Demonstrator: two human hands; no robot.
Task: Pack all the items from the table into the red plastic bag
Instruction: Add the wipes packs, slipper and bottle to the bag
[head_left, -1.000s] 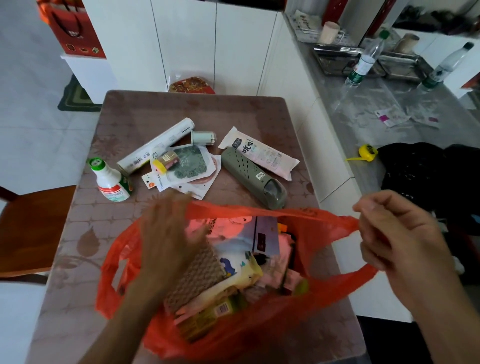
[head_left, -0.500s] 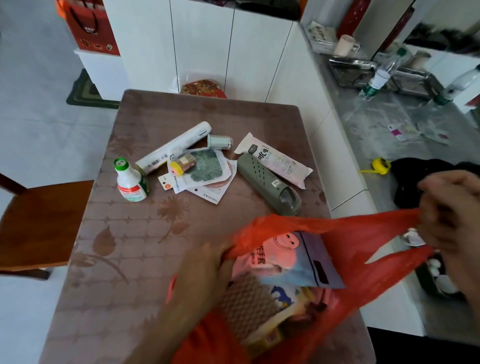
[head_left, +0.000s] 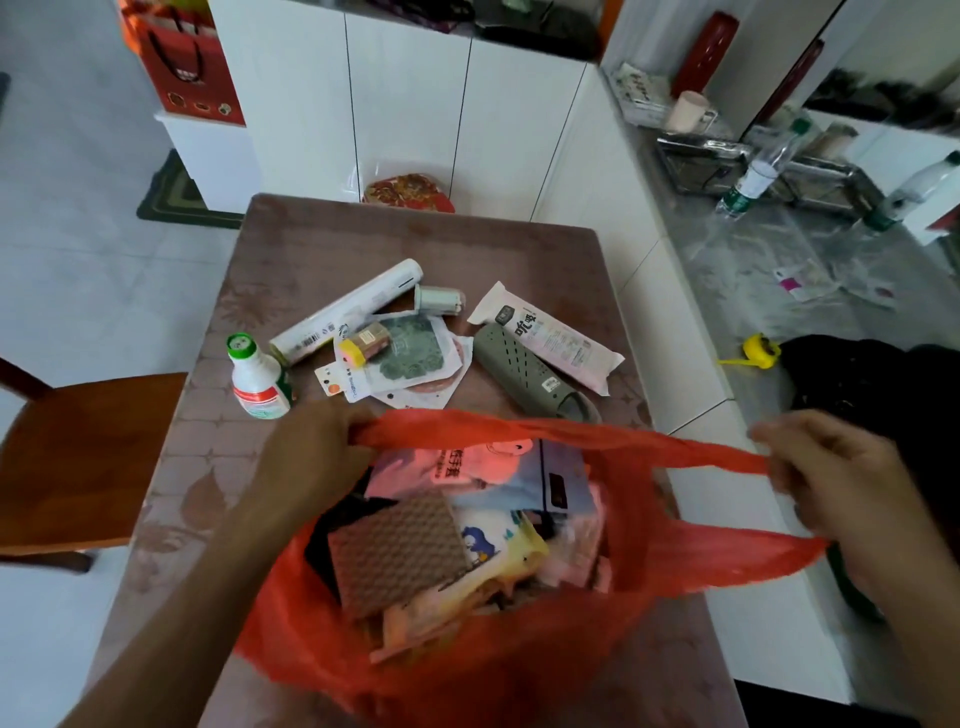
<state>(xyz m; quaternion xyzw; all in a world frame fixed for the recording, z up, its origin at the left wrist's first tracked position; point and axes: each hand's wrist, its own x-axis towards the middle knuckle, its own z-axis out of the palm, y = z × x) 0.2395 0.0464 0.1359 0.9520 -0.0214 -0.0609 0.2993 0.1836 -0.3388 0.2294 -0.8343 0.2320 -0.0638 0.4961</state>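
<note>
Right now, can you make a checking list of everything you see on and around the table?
Surface: brown patterned table, partly bare.
Job's things: red plastic bag open, part-filled; white bottle upright; white roll, grey-green case, white packet and flat packets lying unpacked.
Clutter: nothing seen beyond these.
Grippers: left hand and right hand each grip a bag handle.
Cables: nothing seen.
Surroundings: wooden chair at left, grey counter with bottles at right.
</note>
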